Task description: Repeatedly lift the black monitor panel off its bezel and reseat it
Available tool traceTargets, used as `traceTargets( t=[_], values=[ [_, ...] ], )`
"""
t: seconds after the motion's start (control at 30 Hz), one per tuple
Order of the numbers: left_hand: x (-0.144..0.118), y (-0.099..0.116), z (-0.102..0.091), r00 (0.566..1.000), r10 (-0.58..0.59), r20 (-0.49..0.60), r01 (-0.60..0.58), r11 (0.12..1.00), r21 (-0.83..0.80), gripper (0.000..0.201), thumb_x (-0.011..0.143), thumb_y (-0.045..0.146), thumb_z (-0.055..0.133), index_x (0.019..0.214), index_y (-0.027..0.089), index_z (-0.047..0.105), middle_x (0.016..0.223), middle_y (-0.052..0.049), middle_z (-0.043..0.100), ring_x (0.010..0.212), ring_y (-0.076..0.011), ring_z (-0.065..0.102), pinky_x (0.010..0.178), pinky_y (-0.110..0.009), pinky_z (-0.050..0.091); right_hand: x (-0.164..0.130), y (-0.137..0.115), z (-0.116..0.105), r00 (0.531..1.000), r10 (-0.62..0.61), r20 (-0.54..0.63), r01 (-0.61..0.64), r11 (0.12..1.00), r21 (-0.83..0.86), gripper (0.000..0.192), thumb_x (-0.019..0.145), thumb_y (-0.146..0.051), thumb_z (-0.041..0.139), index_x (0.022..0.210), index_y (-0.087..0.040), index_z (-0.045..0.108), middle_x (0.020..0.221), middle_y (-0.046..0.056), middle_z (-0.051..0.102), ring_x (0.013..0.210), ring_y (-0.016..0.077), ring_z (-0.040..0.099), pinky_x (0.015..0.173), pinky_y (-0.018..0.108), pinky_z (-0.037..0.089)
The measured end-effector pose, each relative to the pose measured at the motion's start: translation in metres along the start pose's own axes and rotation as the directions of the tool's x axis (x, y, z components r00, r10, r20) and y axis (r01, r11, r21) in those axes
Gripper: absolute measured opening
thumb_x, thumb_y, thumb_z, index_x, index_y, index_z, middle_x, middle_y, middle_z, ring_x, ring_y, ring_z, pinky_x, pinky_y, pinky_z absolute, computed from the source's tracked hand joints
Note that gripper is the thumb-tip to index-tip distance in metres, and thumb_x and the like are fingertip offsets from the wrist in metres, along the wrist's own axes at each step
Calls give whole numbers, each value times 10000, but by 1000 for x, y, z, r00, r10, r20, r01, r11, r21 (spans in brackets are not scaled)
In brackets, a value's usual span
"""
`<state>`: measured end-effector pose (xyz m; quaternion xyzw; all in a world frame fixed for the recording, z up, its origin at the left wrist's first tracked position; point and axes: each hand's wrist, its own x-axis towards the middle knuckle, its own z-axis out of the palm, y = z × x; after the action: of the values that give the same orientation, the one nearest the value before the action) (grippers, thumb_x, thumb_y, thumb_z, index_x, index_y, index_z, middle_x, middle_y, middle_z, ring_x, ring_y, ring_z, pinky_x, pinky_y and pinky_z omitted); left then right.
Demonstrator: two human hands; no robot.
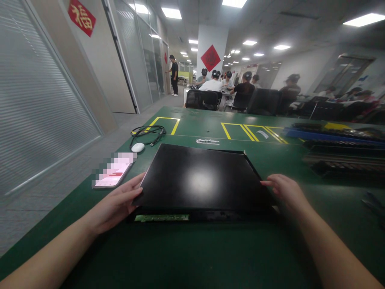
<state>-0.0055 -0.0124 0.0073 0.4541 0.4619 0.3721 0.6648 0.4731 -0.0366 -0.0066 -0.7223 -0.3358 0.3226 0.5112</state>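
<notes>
A flat, glossy black display panel [192,172] lies tilted over a black frame [210,215], offset so that the frame shows along the near edge and at the far right corner. A strip of green circuit board [162,217] shows at the frame's near left. My left hand [120,202] grips the panel's left edge, thumb on top and fingers beneath. At the right edge, my right hand [284,190] pinches the panel with its fingertips; part of that grip is hidden.
The green table [192,257] carries a phone [116,172], a white mouse [138,147] and a coiled black cable [148,132] on the left. Blurred stacked parts [345,148] stand at the right. A small white strip [207,141] lies beyond the panel. Several people sit farther back.
</notes>
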Motion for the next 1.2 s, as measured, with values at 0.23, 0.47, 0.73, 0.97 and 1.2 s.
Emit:
traceTargets(
  t=[0.23, 0.47, 0.73, 0.97, 1.2],
  values=[
    [3, -1, -1, 998, -17, 55, 19, 999, -48, 725, 834, 342, 679, 1507, 298, 412, 1347, -60, 670, 1163, -271, 661, 865, -327, 568, -7, 1, 5, 998, -64, 21, 68, 965, -252, 201, 699, -386, 651, 764, -200, 692, 620, 27, 659, 487, 146, 500, 436, 268, 387],
    [4, 3, 3, 997, -47, 64, 56, 986, -157, 830, 772, 169, 775, 1512, 232, 405, 1269, -92, 711, 1051, -256, 716, 817, -291, 586, -6, 1, 5, 997, -78, 20, 80, 927, -367, 247, 690, -404, 652, 807, -191, 699, 636, 33, 656, 559, 180, 569, 489, 282, 421],
    [4, 1, 1, 996, -74, 54, 84, 975, -207, 830, 785, 141, 773, 1515, 242, 390, 1207, -97, 736, 965, -261, 743, 783, -325, 602, -6, 2, 5, 988, -151, 31, 149, 895, -419, 287, 687, -421, 629, 840, -196, 720, 703, 58, 710, 610, 207, 616, 537, 305, 433],
    [6, -2, -1, 997, -60, 46, 67, 979, -194, 786, 794, 185, 788, 1490, 244, 428, 1189, -96, 735, 910, -241, 748, 749, -315, 599, -3, 7, 4, 979, -198, 52, 197, 849, -489, 281, 708, -415, 592, 848, -214, 728, 812, 56, 752, 730, 233, 670, 638, 332, 453],
    [4, -1, 3, 998, -65, -2, 63, 976, -210, 838, 729, 182, 842, 1471, 211, 453, 1191, -110, 740, 888, -244, 749, 744, -313, 604, -13, -15, 5, 968, -239, 74, 246, 854, -459, 313, 698, -425, 657, 930, -227, 723, 840, 68, 767, 810, 267, 692, 715, 370, 482]
  ],
)
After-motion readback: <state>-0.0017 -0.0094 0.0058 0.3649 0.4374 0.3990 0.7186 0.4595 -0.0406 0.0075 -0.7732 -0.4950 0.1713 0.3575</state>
